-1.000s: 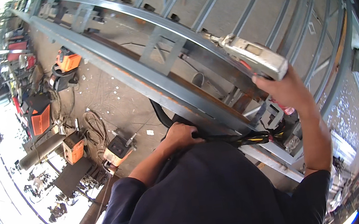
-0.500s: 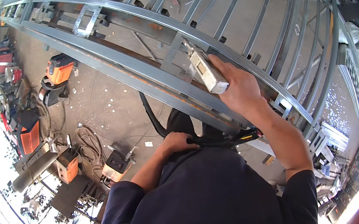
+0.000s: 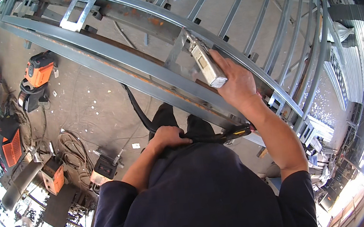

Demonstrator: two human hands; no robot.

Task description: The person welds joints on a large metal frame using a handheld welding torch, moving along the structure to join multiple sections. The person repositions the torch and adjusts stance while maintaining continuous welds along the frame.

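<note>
My right hand is closed around a worn, pale, box-shaped tool with a narrow tip. That tip points away from me, at the far edge of a curved steel rail, beside a short flat cross plate. What the tool is exactly, I cannot make out. Close to my waist, my left hand grips a thick black cable. From that fist the cable runs up and left toward the floor, and also rightward across my front to a part with a yellow mark beneath my right forearm.
Long steel rails cross in front of me, joined to a frame of curved bars. Orange-and-black machines stand on the floor at left, near a coiled cable. Corrugated sheets lean at far right.
The whole view has shifted, so the floor machines sit farther left. The pale tool stays by the same cross plate, and both hands keep their holds.
</note>
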